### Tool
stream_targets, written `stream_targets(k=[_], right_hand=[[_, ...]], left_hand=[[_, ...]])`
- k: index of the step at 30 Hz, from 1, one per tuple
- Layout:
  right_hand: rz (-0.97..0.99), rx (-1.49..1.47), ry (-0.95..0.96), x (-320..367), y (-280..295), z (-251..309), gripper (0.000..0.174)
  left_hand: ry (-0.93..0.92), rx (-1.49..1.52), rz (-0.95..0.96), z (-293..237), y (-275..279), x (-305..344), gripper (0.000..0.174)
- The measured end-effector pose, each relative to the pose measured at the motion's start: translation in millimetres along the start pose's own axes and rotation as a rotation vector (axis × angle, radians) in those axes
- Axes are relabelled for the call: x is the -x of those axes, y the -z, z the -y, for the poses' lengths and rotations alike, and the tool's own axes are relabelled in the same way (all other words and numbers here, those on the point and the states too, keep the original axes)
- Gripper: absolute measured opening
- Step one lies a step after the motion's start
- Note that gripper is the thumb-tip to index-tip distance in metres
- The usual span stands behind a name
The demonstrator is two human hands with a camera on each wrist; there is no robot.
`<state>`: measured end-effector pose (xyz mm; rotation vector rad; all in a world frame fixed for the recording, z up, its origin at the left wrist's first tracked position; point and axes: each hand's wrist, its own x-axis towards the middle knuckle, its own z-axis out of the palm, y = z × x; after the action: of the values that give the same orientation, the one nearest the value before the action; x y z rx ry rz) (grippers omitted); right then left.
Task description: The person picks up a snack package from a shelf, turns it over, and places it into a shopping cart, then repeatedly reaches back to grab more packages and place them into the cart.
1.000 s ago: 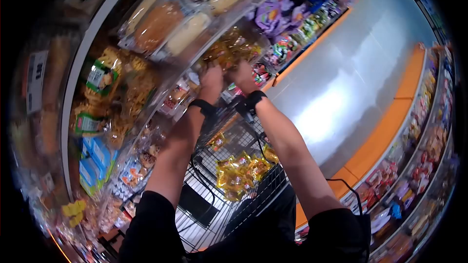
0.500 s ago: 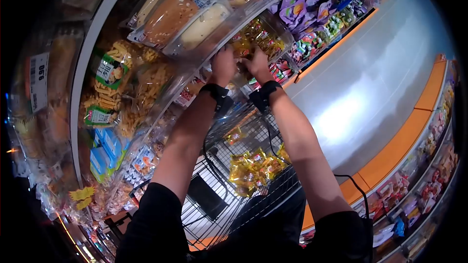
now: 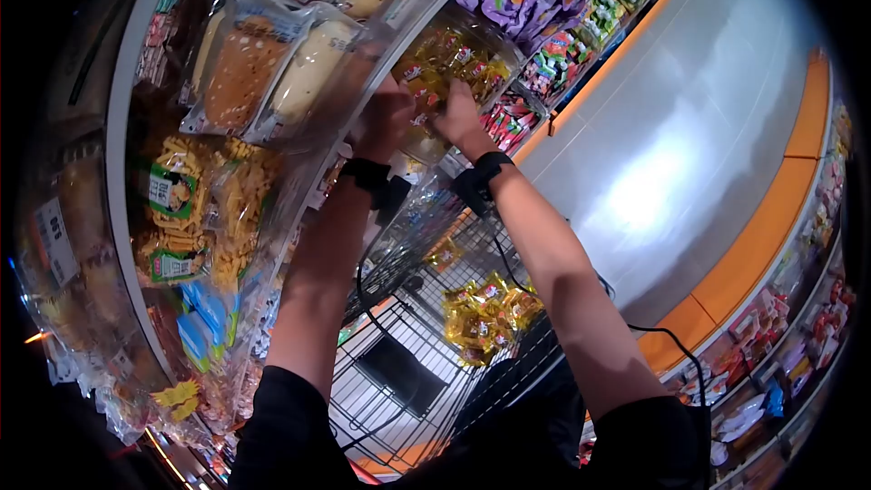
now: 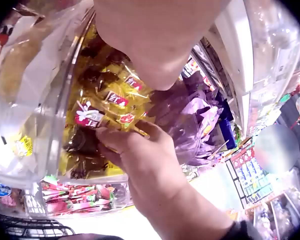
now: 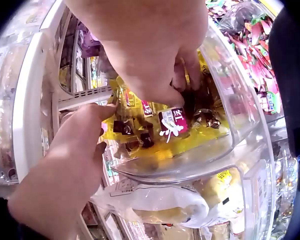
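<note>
A clear bin [image 3: 472, 59] on the shelf holds yellow candy packets [image 3: 445, 63]. Both hands reach into its mouth. My right hand [image 3: 454, 113] digs among the packets [image 5: 175, 125] and grips a bunch of them [image 4: 115, 117]. My left hand [image 3: 386, 118] sits just left of it at the bin's edge, fingers curled against the packets [image 5: 97, 145]. In the left wrist view the left hand [image 4: 155, 45] fills the top and its fingertips are hidden.
A wire shopping cart [image 3: 408, 372] stands below my arms with a heap of the same yellow packets [image 3: 485, 313] in it. Bagged breads [image 3: 272, 63] and snack bags [image 3: 209, 209] crowd the shelf to the left. The aisle floor [image 3: 671, 145] runs to the right.
Both hands have pushed deeper into the clear bin of yellow packets, and the view has tilted up toward the shelf.
</note>
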<state>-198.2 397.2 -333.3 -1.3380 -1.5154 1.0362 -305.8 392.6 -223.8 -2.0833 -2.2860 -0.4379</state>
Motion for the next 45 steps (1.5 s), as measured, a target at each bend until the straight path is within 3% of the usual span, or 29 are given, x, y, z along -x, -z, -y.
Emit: stream_targets(k=[3, 6, 9, 11, 13, 16, 19, 20, 21, 23, 25, 28, 30, 31, 33, 35, 36, 37, 38, 41, 43, 45], right_hand=[[-0.048, -0.098, 0.036, 4, 11, 13, 0.060], [-0.109, -0.165, 0.080, -12, 22, 25, 0.056], [-0.043, -0.154, 0.212, -47, 22, 30, 0.056], [0.152, -0.228, 0.045, -64, 22, 40, 0.065], [0.245, -0.192, 0.138, -88, 5, 32, 0.071], [0.139, -0.065, 0.013, -101, -10, 34, 0.066], [0.137, -0.225, -0.046, -116, -23, 24, 0.061], [0.191, -0.543, -0.127, -123, -32, 17, 0.060], [0.132, -0.359, -0.155, -136, -33, 18, 0.056], [0.186, -0.392, -0.034, -158, -63, -7, 0.046], [0.099, -0.267, -0.014, -163, -75, -9, 0.039], [0.052, -0.345, 0.033, -180, -78, 2, 0.034], [-0.066, -0.618, 0.096, -160, -48, 11, 0.027], [-0.065, -0.494, -0.074, -148, -20, 25, 0.030], [-0.045, -0.688, -0.130, -143, -12, 16, 0.037], [-0.066, -0.503, -0.152, -124, 6, 25, 0.043], [-0.169, -0.427, -0.119, -113, 13, 32, 0.042], [-0.219, -0.434, -0.132, -108, 15, 33, 0.043], [-0.264, -0.441, -0.149, -101, 17, 34, 0.044], [-0.325, -0.581, -0.152, -76, 26, 40, 0.046], [-0.431, -0.685, -0.126, -61, 28, 45, 0.045], [-0.449, -0.605, -0.065, -50, 27, 36, 0.051]], left_hand=[[-0.212, -0.151, -0.132, 17, -15, -19, 0.038], [-0.342, -0.350, -0.143, 36, -19, -31, 0.031], [-0.135, -0.050, 0.041, 43, -21, -26, 0.029], [-0.053, 0.032, 0.081, 48, -22, -24, 0.027], [-0.041, 0.012, 0.065, 55, -21, -24, 0.025], [-0.085, -0.092, 0.006, 67, -18, -20, 0.023], [-0.116, -0.158, -0.042, 74, -16, -13, 0.021], [-0.108, -0.156, -0.032, 76, -15, -11, 0.021], [-0.042, -0.072, 0.037, 73, -11, -10, 0.025], [0.036, -0.137, 0.138, 82, -10, -9, 0.026], [0.100, -0.132, 0.239, 71, -2, -9, 0.027], [-0.103, -0.212, 0.104, 76, -8, -13, 0.029], [0.014, -0.139, 0.086, 53, -9, -16, 0.030], [0.044, -0.121, 0.114, 43, -4, -18, 0.030], [0.108, -0.088, 0.169, 21, 5, -22, 0.032], [0.149, -0.018, 0.299, 9, 10, -33, 0.032], [0.061, 0.069, 0.254, 46, -12, -37, 0.033], [-0.032, 0.152, 0.216, 46, -13, -42, 0.034], [0.041, -0.010, 0.199, 47, -12, -33, 0.035], [0.198, 0.116, 0.240, 27, -2, -25, 0.037], [0.129, 0.694, 0.179, 13, -7, -15, 0.037], [0.207, 0.535, 0.204, 36, -22, -28, 0.035]])
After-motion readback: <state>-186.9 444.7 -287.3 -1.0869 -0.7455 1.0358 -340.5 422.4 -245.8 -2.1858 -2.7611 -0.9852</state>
